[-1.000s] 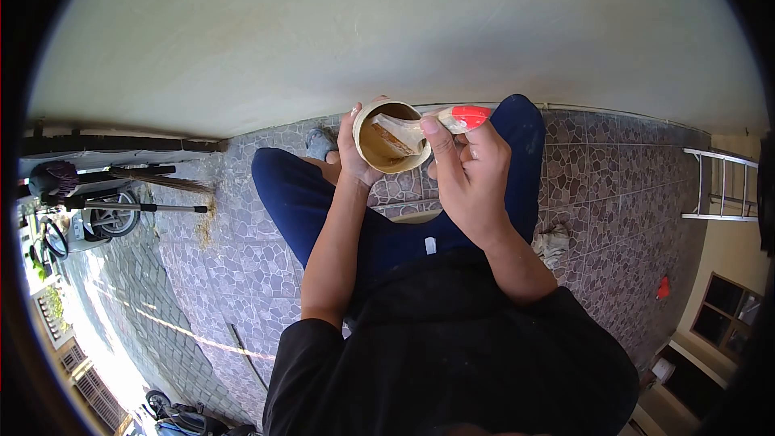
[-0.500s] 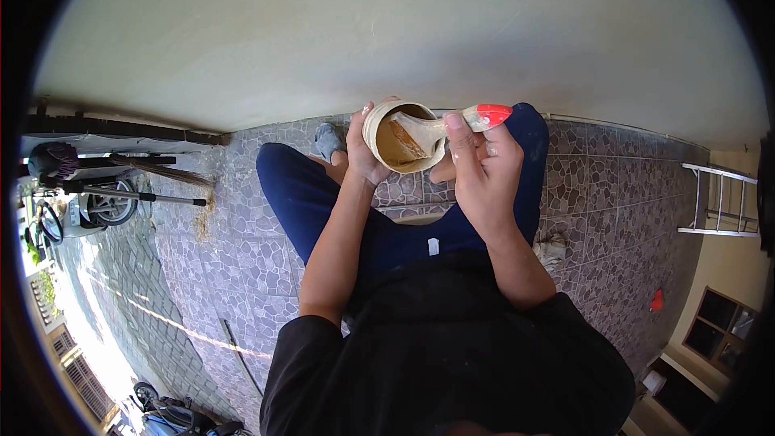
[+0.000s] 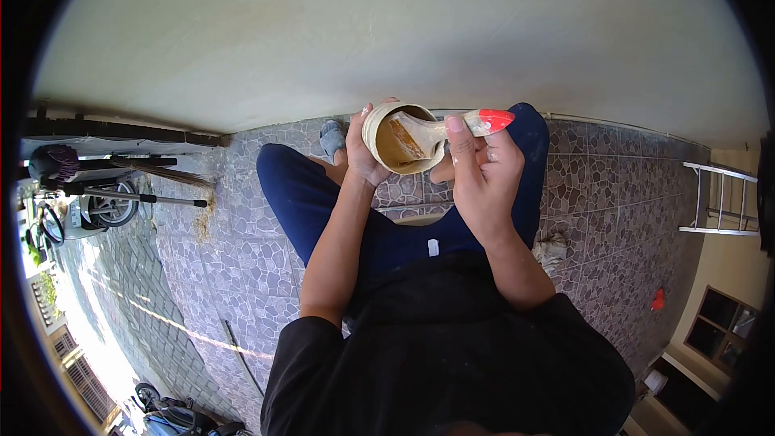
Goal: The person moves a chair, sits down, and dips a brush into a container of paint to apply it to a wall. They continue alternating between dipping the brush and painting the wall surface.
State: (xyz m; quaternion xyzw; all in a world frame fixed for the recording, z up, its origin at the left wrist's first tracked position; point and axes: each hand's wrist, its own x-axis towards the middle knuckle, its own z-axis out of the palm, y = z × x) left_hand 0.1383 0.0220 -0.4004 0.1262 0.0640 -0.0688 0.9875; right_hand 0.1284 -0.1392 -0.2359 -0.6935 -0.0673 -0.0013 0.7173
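My left hand [image 3: 363, 149] is wrapped round the side of a cream round container [image 3: 373, 131], whose open mouth is tilted toward me. A paintbrush [image 3: 492, 120] with a red-tipped handle is pinched between the thumb and fingers of my right hand [image 3: 476, 149]. Its wide head reaches into the container, with brown bristles against the inner wall. Whitish smears mark the fingers of both hands. How much the container holds cannot be made out.
A pale wall [image 3: 404, 32] rises in front of my knees. Brooms [image 3: 161, 169] and a motorbike are at the left. A metal ladder [image 3: 721, 200] leans at the right. A crumpled cloth [image 3: 550, 250] and a red object [image 3: 658, 299] lie on the patterned floor [image 3: 605, 274].
The brush handle and my right hand have shifted very slightly to the right and down. My left hand and the container are nearly still.
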